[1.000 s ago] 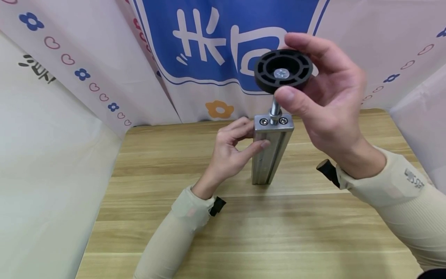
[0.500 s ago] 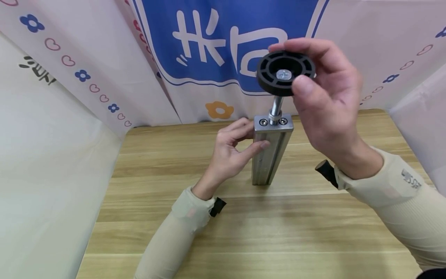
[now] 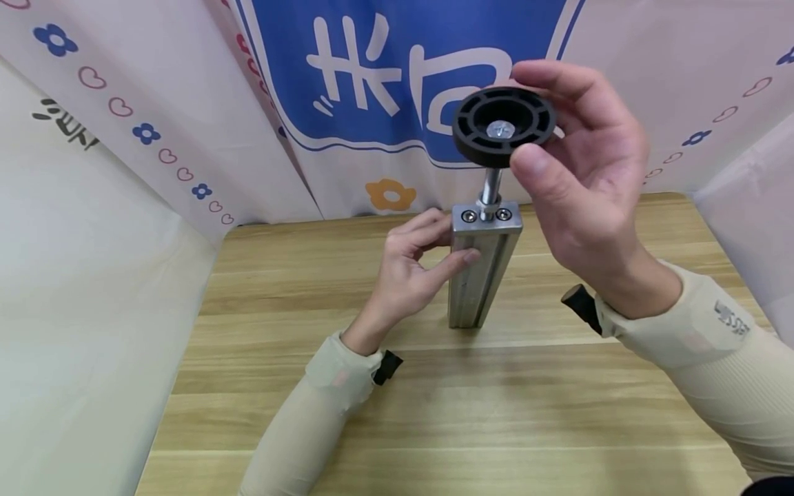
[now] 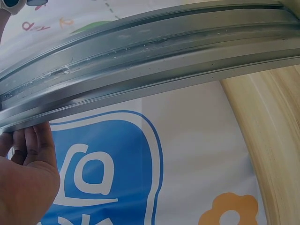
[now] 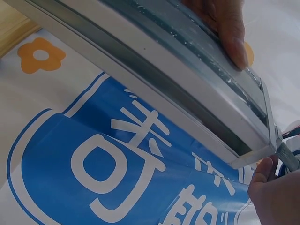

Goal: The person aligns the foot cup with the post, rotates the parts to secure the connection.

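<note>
An aluminium profile (image 3: 474,289) stands upright on the table, with an end plate (image 3: 462,226) fixed on top by two screws. From that plate rises a threaded rod with a nut (image 3: 489,205), carrying a black round levelling foot (image 3: 465,148) with a screw head in its middle. My left hand (image 3: 409,269) grips the profile near its top, thumb on the front face, fingers behind. At the foot's right edge, my right hand (image 3: 589,172) holds the rim between thumb and fingers. The right wrist view shows the rod (image 5: 287,157) beside my right hand (image 5: 279,192).
The wooden table (image 3: 279,310) reaches back to a white cloth wall with a blue printed panel (image 3: 285,62) and an orange flower (image 3: 391,195). White side walls stand left and right. A black wrist camera (image 3: 582,303) sticks out from the right sleeve.
My right thumb and fingers have shifted along the foot's rim, and the foot swayed slightly right and back left. The left hand and the profile have stayed in place.
</note>
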{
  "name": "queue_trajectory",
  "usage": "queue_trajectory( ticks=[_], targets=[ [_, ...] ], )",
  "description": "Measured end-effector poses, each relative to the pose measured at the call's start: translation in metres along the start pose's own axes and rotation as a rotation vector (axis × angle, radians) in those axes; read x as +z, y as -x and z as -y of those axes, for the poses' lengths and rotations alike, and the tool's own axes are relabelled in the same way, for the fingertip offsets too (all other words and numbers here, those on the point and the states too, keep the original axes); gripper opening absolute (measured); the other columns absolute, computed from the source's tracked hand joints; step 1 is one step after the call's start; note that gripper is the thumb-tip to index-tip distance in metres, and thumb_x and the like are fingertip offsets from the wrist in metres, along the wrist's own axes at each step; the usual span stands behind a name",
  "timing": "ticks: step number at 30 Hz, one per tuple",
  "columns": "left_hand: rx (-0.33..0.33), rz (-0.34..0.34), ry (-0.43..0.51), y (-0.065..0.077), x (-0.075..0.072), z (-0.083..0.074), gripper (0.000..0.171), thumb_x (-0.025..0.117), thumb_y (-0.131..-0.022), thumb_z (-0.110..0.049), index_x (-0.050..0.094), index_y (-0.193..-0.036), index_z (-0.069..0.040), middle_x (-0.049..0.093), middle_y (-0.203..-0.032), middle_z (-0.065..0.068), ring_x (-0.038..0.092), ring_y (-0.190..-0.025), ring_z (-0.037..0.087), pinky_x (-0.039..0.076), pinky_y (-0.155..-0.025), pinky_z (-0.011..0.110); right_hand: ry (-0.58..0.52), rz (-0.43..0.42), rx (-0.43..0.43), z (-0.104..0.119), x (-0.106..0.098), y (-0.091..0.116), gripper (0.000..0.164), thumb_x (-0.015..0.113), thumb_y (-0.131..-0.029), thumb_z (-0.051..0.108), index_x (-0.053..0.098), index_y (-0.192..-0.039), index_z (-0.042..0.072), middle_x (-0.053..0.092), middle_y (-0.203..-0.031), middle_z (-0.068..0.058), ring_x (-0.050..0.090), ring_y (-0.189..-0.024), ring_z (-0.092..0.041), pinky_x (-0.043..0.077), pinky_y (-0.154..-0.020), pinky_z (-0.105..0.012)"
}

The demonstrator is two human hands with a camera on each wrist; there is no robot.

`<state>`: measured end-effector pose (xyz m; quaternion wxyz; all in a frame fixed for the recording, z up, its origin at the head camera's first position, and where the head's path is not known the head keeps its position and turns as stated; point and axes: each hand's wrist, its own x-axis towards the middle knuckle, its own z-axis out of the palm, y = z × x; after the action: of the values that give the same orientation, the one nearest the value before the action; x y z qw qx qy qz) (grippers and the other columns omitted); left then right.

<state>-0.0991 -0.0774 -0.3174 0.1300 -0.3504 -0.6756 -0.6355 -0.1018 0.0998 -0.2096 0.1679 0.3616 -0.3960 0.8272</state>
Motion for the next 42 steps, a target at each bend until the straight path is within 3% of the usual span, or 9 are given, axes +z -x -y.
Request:
queue_trajectory(
  ticks=[7,15,20,24,34,42],
  targets=[
    [-0.007,-0.002,-0.001,0.000,0.000,-0.002,0.035,0.077,-0.084,0.015,0.071,-0.119,0.016,0.068,-0.100,0.025,0.069,-0.091,0.013,0.067,-0.088,0.039,0.096,-0.029,-0.015,0.000,0.005,0.000,0.063,0.093,-0.075,0.002,0.060,-0.125,-0.017,0.064,-0.115,-0.028,0.069,-0.102,-0.034,0.066,-0.087,-0.033],
    [-0.013,0.005,-0.005,0.000,0.000,-0.002,0.035,0.076,-0.085,0.016,0.071,-0.120,0.015,0.068,-0.101,0.024,0.069,-0.092,0.013,0.066,-0.090,0.039,0.169,-0.012,-0.013,0.002,0.006,0.001,0.065,0.095,-0.075,0.006,0.062,-0.126,-0.016,0.067,-0.114,-0.028,0.074,-0.101,-0.033,0.067,-0.077,-0.031],
    [-0.019,-0.001,-0.008,0.000,0.000,-0.003,0.033,0.077,-0.085,0.014,0.072,-0.118,0.015,0.068,-0.101,0.025,0.068,-0.091,0.014,0.066,-0.089,0.039,0.058,-0.003,-0.015,-0.002,0.001,0.000,0.057,0.087,-0.082,0.010,0.060,-0.126,-0.016,0.063,-0.121,-0.031,0.067,-0.108,-0.037,0.066,-0.091,-0.037],
    [-0.017,-0.003,-0.011,0.000,0.000,-0.003,0.032,0.077,-0.085,0.014,0.072,-0.117,0.015,0.068,-0.101,0.024,0.067,-0.089,0.013,0.066,-0.089,0.039,-0.061,0.023,0.023,-0.001,-0.003,-0.001,0.055,0.075,-0.086,0.003,0.053,-0.133,-0.016,0.061,-0.130,-0.035,0.065,-0.116,-0.042,0.064,-0.098,-0.043],
    [-0.003,0.001,-0.015,-0.001,0.000,-0.001,0.033,0.076,-0.085,0.015,0.072,-0.117,0.014,0.069,-0.101,0.024,0.070,-0.091,0.014,0.066,-0.089,0.038,-0.166,0.078,0.055,-0.003,-0.007,0.002,0.062,0.067,-0.092,0.000,0.041,-0.145,-0.016,0.064,-0.128,-0.040,0.063,-0.126,-0.046,0.057,-0.109,-0.050],
    [-0.010,0.001,-0.019,0.000,0.000,-0.001,0.034,0.077,-0.085,0.014,0.072,-0.119,0.015,0.069,-0.103,0.025,0.072,-0.093,0.020,0.066,-0.090,0.039,-0.129,0.006,0.008,-0.002,-0.003,0.003,0.062,0.079,-0.086,-0.002,0.048,-0.138,-0.017,0.069,-0.110,-0.033,0.071,-0.105,-0.038,0.064,-0.093,-0.041]
  ],
)
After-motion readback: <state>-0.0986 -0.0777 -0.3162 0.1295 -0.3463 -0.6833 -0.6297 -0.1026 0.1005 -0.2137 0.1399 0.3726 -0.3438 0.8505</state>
